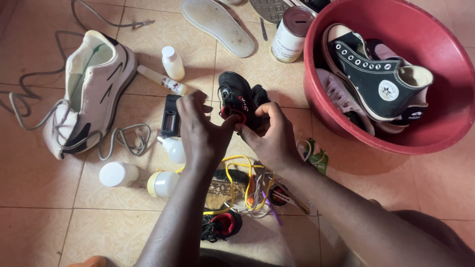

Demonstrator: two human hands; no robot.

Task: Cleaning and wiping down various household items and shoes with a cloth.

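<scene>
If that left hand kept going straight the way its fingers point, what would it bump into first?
The left hand points up and right, already touching the small black shoe that both hands hold; beyond it probably the tin can, though depth is unclear.

Tiled floor [39,217] seen from above, under warm light.
Square beige-pink tiles meet at thin dark grout lines (slightly uneven in tone); soft shadows fall across the glossy surface, and neither walls nor windows are in view.

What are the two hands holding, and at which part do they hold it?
Both hands, left hand and right hand, hold a small black shoe at its near end, fingers pinching its red-trimmed opening.
</scene>
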